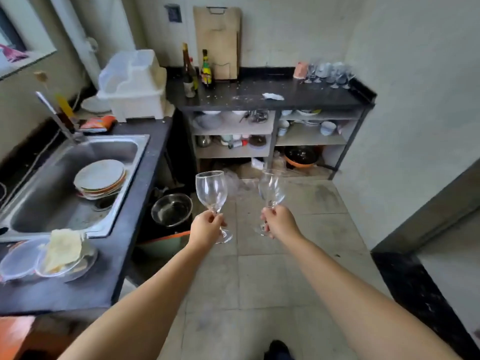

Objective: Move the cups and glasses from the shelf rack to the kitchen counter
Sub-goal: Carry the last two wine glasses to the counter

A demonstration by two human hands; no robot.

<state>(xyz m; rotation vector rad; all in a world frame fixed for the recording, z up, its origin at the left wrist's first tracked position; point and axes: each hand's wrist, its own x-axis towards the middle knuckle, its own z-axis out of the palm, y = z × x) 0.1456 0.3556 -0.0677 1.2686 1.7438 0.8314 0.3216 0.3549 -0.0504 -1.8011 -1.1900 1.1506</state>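
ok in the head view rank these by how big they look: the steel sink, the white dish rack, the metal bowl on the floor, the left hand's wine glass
1. steel sink
2. white dish rack
3. metal bowl and the wine glass in the left hand look about alike; the glass is nearer the camera, so no ranking between them.

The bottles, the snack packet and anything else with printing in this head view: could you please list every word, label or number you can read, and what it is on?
No text can be read.
Dark bottle: pale label, blurred.
Bottle with the yellow label: print too small.
Orange snack packet: markings blurred.
Dark wall panel: nothing legible.
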